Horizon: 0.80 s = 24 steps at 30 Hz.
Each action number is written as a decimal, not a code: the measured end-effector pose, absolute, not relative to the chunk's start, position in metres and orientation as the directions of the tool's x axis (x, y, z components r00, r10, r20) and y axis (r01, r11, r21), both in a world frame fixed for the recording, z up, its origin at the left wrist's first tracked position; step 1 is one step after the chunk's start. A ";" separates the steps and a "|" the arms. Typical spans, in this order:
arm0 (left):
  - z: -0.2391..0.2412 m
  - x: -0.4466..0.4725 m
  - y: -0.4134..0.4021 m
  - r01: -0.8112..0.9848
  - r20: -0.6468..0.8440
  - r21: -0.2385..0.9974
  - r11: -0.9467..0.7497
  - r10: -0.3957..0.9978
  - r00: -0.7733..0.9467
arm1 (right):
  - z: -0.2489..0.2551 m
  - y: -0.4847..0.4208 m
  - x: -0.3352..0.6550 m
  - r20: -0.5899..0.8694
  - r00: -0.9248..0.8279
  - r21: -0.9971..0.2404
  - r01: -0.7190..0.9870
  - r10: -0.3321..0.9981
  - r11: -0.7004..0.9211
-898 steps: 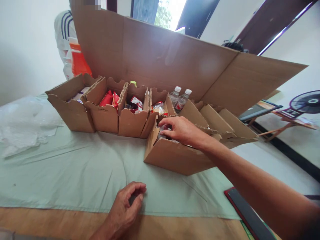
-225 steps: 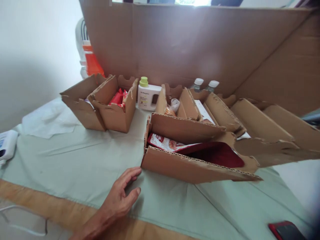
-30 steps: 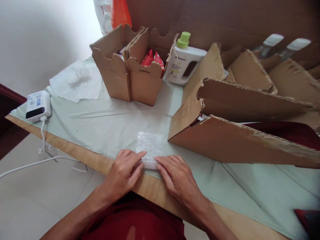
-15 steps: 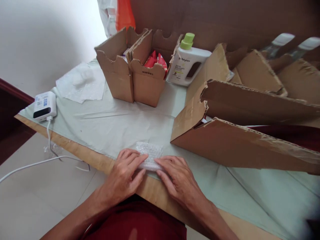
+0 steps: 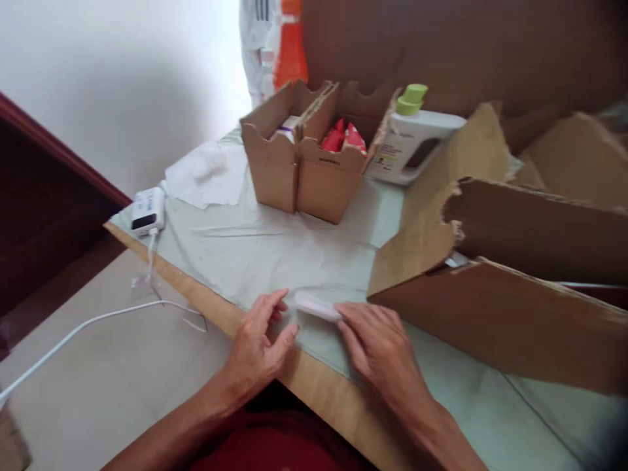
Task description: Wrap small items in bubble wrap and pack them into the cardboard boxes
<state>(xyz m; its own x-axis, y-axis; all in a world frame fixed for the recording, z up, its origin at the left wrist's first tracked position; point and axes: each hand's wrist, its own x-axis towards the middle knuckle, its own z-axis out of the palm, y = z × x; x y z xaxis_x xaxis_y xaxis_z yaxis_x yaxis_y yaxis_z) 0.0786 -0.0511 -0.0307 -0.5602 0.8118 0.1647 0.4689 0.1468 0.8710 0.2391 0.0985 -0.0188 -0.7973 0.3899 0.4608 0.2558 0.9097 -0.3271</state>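
A small rolled piece of bubble wrap (image 5: 316, 305) lies on the pale green cloth (image 5: 275, 252) near the table's front edge. My right hand (image 5: 380, 343) rests on its right end, fingers pressed flat against it. My left hand (image 5: 258, 337) sits just left of the roll, fingers spread and curved, thumb out, a small gap from the roll. A long torn cardboard box (image 5: 495, 294) lies right behind my right hand.
Two small cardboard boxes (image 5: 304, 167) with red packets stand further back, a white bottle with a green cap (image 5: 415, 137) beside them. A white charger with a cable (image 5: 147, 210) sits at the table's left corner, a bubble wrap sheet (image 5: 209, 173) nearby. A person stands behind the tall cardboard.
The bubble wrap has gone from a flat sheet to a narrow roll. My left hand has come off it. The view has swung left.
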 end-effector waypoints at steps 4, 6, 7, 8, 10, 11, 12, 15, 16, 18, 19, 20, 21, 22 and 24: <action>-0.026 0.090 -0.051 0.038 -0.069 0.994 0.100 0.874 -0.481 | -0.010 0.088 0.253 0.441 -0.784 -0.539 0.158 0.437 0.827; -0.020 0.096 -0.049 -0.006 -0.088 0.996 0.094 0.908 -0.410 | -0.001 0.077 0.264 0.330 -0.794 -0.657 0.195 0.510 0.729; -0.016 0.099 -0.048 0.024 -0.070 0.996 0.085 0.921 -0.383 | 0.005 0.072 0.269 0.246 -0.794 -0.724 0.232 0.556 0.650; -0.013 0.102 -0.049 0.083 -0.029 0.995 0.062 0.933 -0.358 | 0.010 0.068 0.275 0.143 -0.793 -0.795 0.265 0.593 0.546; -0.006 0.107 -0.050 0.245 0.097 0.969 -0.026 0.954 -0.283 | 0.019 0.064 0.287 -0.072 -0.802 -0.917 0.288 0.594 0.277; -0.003 0.109 -0.050 0.327 0.163 0.941 -0.083 0.960 -0.228 | 0.022 0.064 0.294 -0.152 -0.808 -0.949 0.280 0.569 0.144; 0.000 0.110 -0.049 0.399 0.222 0.906 -0.140 0.961 -0.167 | 0.024 0.064 0.301 -0.208 -0.812 -0.963 0.268 0.546 0.031; 0.019 0.112 -0.040 0.538 0.331 0.793 -0.285 0.943 0.011 | 0.027 0.067 0.328 -0.241 -0.794 -0.970 0.209 0.559 -0.121; 0.029 0.113 -0.034 0.576 0.364 0.754 -0.317 0.931 0.036 | 0.029 0.068 0.338 -0.221 -0.784 -0.975 0.184 0.579 -0.124; 0.054 0.116 -0.014 0.661 0.455 0.656 -0.363 0.890 0.037 | 0.037 0.072 0.360 -0.151 -0.769 -0.988 0.131 0.622 -0.078; 0.067 0.118 -0.001 0.710 0.517 0.590 -0.383 0.855 0.032 | 0.044 0.076 0.372 -0.106 -0.754 -0.993 0.113 0.648 -0.031; 0.079 0.122 0.013 0.758 0.583 0.513 -0.402 0.812 0.036 | 0.052 0.080 0.385 -0.059 -0.729 -0.994 0.104 0.682 0.025; 0.090 0.126 0.029 0.800 0.643 0.429 -0.420 0.764 0.056 | 0.062 0.086 0.397 -0.002 -0.688 -0.990 0.102 0.725 0.094; 0.098 0.131 0.044 0.834 0.688 0.344 -0.433 0.720 0.090 | 0.073 0.092 0.409 0.066 -0.630 -0.978 0.112 0.774 0.175; 0.104 0.141 0.070 0.870 0.713 0.221 -0.442 0.681 0.165 | 0.095 0.106 0.432 0.231 -0.479 -0.913 0.193 0.847 0.358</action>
<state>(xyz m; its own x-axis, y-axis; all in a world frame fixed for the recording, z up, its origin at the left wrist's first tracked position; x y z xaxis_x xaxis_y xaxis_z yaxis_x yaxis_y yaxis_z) 0.1409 0.0705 0.1042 0.1647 0.6811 0.7134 0.8696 -0.4416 0.2209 0.4317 0.1061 0.0950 -0.4791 0.8468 0.2310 0.1932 0.3585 -0.9133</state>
